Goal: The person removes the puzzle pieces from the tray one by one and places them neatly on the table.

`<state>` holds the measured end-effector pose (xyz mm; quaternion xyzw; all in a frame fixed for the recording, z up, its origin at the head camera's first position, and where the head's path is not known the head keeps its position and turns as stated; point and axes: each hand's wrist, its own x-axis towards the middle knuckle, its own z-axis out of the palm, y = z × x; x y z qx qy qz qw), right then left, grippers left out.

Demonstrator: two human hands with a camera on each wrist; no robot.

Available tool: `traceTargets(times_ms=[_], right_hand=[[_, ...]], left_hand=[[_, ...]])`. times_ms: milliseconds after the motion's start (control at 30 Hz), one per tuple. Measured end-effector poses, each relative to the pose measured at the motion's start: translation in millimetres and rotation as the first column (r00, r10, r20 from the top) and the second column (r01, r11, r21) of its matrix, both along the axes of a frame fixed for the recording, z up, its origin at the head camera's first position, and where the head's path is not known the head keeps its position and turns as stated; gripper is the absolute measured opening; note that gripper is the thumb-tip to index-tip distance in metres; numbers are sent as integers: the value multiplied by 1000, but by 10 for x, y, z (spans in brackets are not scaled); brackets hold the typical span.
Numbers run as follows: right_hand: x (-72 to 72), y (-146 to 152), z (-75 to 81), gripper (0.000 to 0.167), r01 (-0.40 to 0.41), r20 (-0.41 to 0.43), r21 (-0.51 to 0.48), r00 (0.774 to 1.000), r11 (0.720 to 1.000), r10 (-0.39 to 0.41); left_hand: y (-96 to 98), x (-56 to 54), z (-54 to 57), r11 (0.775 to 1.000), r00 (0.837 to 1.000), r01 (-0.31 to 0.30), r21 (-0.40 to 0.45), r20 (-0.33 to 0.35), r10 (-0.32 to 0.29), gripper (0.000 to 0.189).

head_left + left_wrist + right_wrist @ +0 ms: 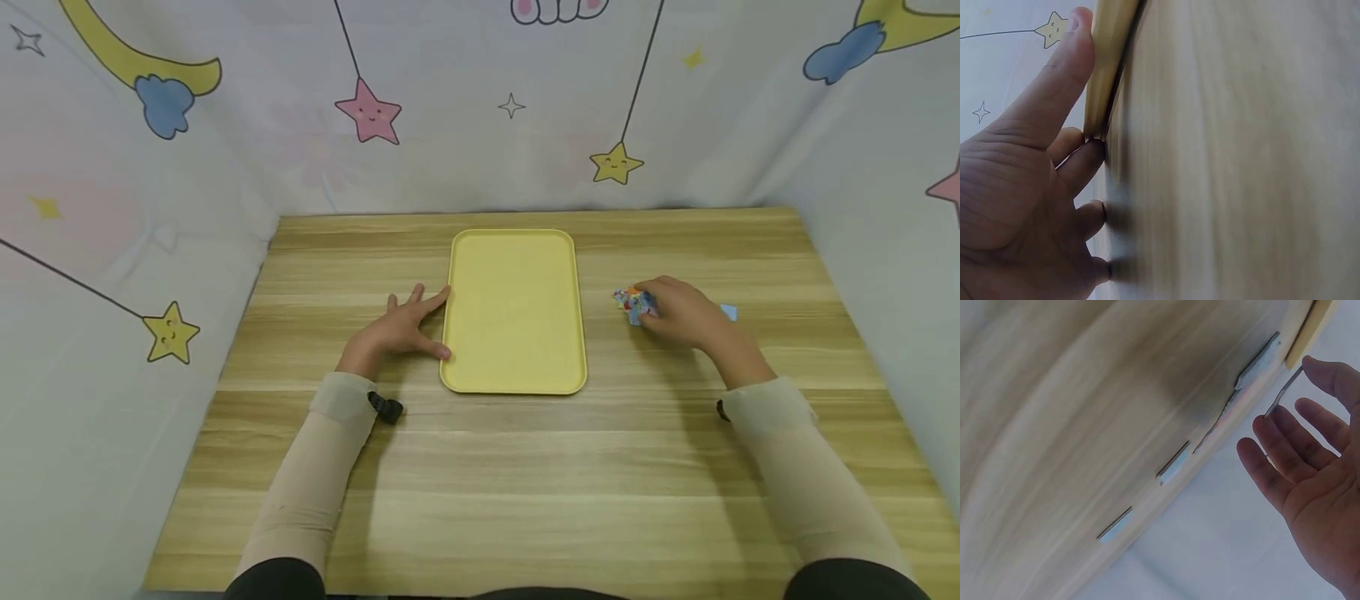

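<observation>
A yellow tray (513, 312) lies flat on the wooden table. My left hand (397, 327) rests at its left edge with fingers spread; in the left wrist view the thumb (1063, 69) lies against the tray's side (1110, 56). To the right of the tray, my right hand (678, 312) is over a small cluster of colourful printed puzzle pieces (628, 302). In the right wrist view, its thumb and fingers pinch a thin puzzle piece (1285, 391) seen edge-on, above the table. The picture on that piece is hidden.
A light blue piece (728, 312) lies partly behind the right wrist. More flat pieces (1174, 464) lie spread on the table in the right wrist view. A white curtain (480, 158) with printed stars stands behind the table (510, 492) and along its sides.
</observation>
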<state>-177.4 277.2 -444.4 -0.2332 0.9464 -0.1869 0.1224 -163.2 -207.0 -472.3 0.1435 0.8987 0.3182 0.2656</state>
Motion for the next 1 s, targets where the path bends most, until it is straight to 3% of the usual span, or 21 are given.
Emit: traceTargets(times_ms=[533, 1000], right_hand=[[213, 416, -99, 54, 14, -27, 7, 1000, 1000, -14], [335, 536, -155, 48, 5, -42, 12, 999, 1000, -5]], left_hand=[[9, -1, -14, 1000, 1000, -4, 7, -6, 4, 125], [12, 1, -8, 1000, 1000, -9, 6, -3, 9, 124]])
